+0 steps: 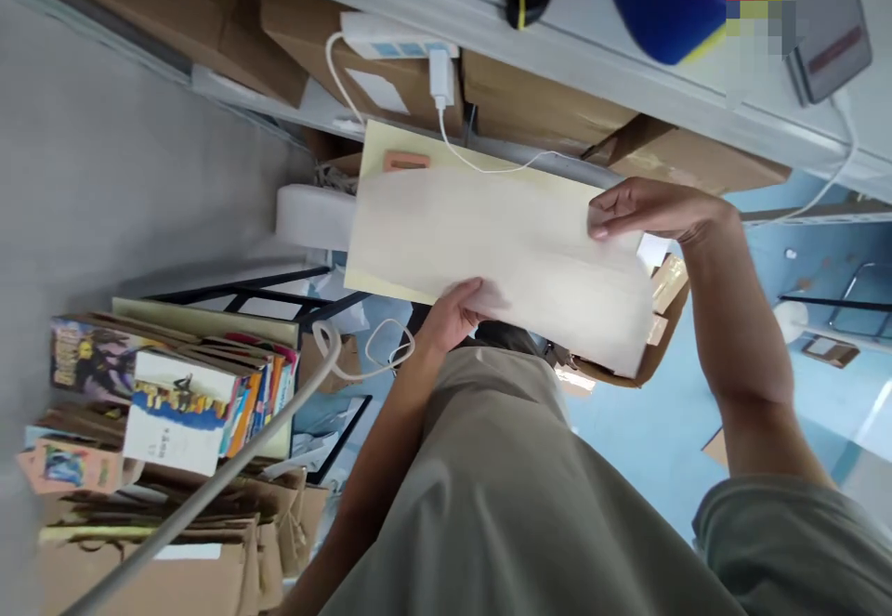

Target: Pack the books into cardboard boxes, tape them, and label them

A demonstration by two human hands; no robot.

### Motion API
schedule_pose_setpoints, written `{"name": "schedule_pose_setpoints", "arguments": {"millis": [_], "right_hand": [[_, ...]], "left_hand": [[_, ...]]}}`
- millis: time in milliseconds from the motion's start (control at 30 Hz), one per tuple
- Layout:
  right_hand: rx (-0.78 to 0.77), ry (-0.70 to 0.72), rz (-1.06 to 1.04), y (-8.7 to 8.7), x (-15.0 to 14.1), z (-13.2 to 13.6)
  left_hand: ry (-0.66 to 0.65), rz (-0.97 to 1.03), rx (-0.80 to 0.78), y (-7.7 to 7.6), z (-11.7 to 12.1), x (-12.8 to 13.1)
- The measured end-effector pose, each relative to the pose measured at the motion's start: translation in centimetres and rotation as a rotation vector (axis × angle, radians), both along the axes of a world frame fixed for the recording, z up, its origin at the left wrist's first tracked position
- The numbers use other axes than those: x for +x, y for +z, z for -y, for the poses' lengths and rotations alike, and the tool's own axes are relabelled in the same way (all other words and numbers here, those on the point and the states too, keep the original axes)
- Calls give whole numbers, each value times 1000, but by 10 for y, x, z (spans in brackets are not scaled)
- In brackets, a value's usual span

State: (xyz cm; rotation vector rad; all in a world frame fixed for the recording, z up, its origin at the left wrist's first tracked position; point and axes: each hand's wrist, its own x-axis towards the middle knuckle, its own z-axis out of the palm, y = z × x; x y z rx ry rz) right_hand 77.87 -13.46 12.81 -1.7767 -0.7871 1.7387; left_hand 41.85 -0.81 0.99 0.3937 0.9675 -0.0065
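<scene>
A large cream paper sheet [502,244], slightly blurred, spans the middle of the view in front of my body. My left hand [456,314] grips its near edge, the thumb on top and the fingers hidden underneath. Toward the sheet's right end, my right hand [645,207] pinches the far edge between thumb and bent fingers. A pale yellow flat surface [376,142] shows past the sheet's far left edges; I cannot tell if it is a separate piece. On it lies a small orange object [407,162] with a dark slot.
A grey shelf edge [592,68] crosses the top, with a phone [832,45] on it. A white power strip [362,37] and cardboard boxes [544,105] sit below. Books [181,412] are stacked at left, near a grey hose [209,495]. An open carton [662,347] stands beyond the sheet.
</scene>
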Motion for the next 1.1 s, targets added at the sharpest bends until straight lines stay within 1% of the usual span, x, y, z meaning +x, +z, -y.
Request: {"name": "schedule_pose_setpoints", "arguments": {"millis": [67, 133, 200, 300, 367, 400, 433, 467, 500, 533, 567, 600, 667, 700, 733, 767, 800, 833, 867, 900, 967, 1000, 1033, 1067, 1100], "right_hand": [[-78, -133, 58, -27, 12, 35], [-166, -288, 163, -56, 14, 63], [-217, -440, 291, -87, 10, 84], [-236, -626, 450, -136, -3, 102], [-261, -672, 548, -165, -15, 106], [-284, -666, 603, -177, -22, 106], [-318, -645, 663, -188, -28, 105], [-360, -616, 722, -197, -34, 104], [-407, -585, 775, -204, -39, 102], [-453, -559, 818, -210, -44, 101], [-496, -538, 846, -215, -49, 100], [-536, -519, 859, -218, -53, 100], [-596, -500, 883, -223, -63, 99], [-608, -502, 918, -225, -70, 97], [-599, -511, 972, -227, -78, 92], [-564, -526, 1034, -228, -90, 83], [-498, -540, 1085, -229, -103, 70], [-406, -545, 1112, -230, -120, 51], [-302, -537, 1098, -231, -139, 27], [-188, -511, 1041, -232, -159, -1], [16, -435, 879, -237, -200, -65], [81, -397, 792, -240, -219, -97], [108, -367, 711, -244, -234, -128], [94, -358, 657, -249, -246, -155], [46, -375, 634, -253, -255, -178]], "left_hand": [[-55, -2, 7, -20, 9, 13], [-125, -33, 5, -41, 19, 24], [-193, -83, -11, -62, 32, 35], [-243, -210, -39, -88, 52, 50], [-268, -306, -42, -99, 64, 56], [-315, -339, -44, -103, 68, 56], [-397, -355, -51, -106, 70, 54], [-506, -352, -59, -107, 69, 50], [-619, -336, -47, -108, 65, 44], [-708, -315, 4, -109, 58, 37], [-760, -304, 109, -110, 46, 29], [-770, -317, 274, -111, 32, 21], [-689, -421, 734, -116, -4, 4], [-637, -494, 969, -120, -23, -3], [-599, -551, 1165, -124, -41, -9], [-590, -581, 1301, -128, -56, -15], [-603, -585, 1385, -133, -69, -19], [-640, -562, 1420, -136, -77, -21], [-691, -527, 1423, -139, -83, -23], [-740, -492, 1414, -141, -87, -23], [-824, -419, 1391, -142, -92, -24], [-856, -382, 1374, -142, -96, -24], [-883, -344, 1341, -141, -102, -25], [-902, -304, 1289, -141, -111, -27], [-908, -271, 1231, -140, -123, -29]]}}
